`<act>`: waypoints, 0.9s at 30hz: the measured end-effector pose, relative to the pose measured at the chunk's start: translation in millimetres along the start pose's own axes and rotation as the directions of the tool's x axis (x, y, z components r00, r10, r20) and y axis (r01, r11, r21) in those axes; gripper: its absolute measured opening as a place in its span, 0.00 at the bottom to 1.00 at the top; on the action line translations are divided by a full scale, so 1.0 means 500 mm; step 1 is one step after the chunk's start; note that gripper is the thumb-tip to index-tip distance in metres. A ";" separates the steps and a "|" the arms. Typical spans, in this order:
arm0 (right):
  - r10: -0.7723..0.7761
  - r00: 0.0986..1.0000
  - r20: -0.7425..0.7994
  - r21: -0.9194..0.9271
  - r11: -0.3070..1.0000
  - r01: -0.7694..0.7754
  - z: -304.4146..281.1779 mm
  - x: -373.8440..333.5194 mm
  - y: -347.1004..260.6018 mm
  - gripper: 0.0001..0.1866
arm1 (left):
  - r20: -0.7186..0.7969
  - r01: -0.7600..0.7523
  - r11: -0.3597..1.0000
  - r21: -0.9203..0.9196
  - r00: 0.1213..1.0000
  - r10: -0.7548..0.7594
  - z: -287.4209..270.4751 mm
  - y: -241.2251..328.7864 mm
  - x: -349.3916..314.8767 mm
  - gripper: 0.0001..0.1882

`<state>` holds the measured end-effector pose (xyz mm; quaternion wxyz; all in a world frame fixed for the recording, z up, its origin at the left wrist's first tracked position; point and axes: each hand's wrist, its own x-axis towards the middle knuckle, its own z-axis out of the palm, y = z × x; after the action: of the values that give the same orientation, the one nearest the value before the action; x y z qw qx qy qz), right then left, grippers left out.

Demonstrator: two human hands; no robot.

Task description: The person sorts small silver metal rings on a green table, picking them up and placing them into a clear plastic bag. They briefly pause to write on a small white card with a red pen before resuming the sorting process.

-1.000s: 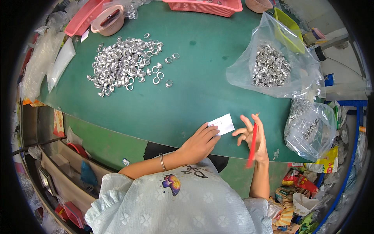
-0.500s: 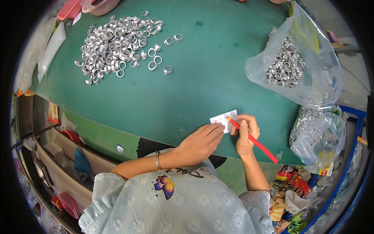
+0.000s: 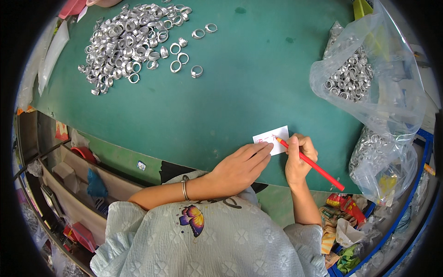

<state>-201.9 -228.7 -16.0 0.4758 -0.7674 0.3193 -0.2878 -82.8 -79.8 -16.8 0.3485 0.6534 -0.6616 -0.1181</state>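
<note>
The left hand (image 3: 240,167) is lying flat with fingers stretched out, pinning a small white card (image 3: 272,139) near the front edge of the green table (image 3: 240,87). The right hand (image 3: 299,159) is gripping a red pencil (image 3: 310,163), its tip touching the card.

A green-topped table (image 3: 240,92) in even light, with cluttered shelves (image 3: 69,184) beneath its edge

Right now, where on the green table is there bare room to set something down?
Free: the wide middle of the table, between the ring pile, the bag of rings and the card. Crowded: top left among loose rings, and the right edge with both bags.
</note>
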 end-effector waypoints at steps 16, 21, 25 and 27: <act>-0.045 0.999 0.002 -0.052 0.998 0.045 0.011 0.006 -0.009 0.14 | -0.024 0.019 0.999 -0.029 1.000 -0.019 0.002 0.000 0.001 0.19; -0.051 0.999 -0.019 -0.087 0.995 0.049 0.010 0.007 -0.012 0.14 | -0.026 0.021 0.999 -0.037 0.999 -0.022 0.003 -0.001 0.001 0.19; -0.051 0.998 -0.037 -0.079 0.996 0.047 0.014 0.007 -0.012 0.14 | -0.032 0.019 0.999 -0.040 0.999 -0.020 0.003 -0.001 0.001 0.19; -0.051 0.998 -0.037 -0.078 0.996 0.048 0.014 0.007 -0.013 0.14 | -0.030 0.021 0.999 -0.042 0.999 -0.022 0.004 -0.001 0.001 0.19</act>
<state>-193.2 -225.4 -12.3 0.4323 -0.7871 0.3202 -0.3019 -83.5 -80.8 -18.2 0.3709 0.6546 -0.6466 -0.1256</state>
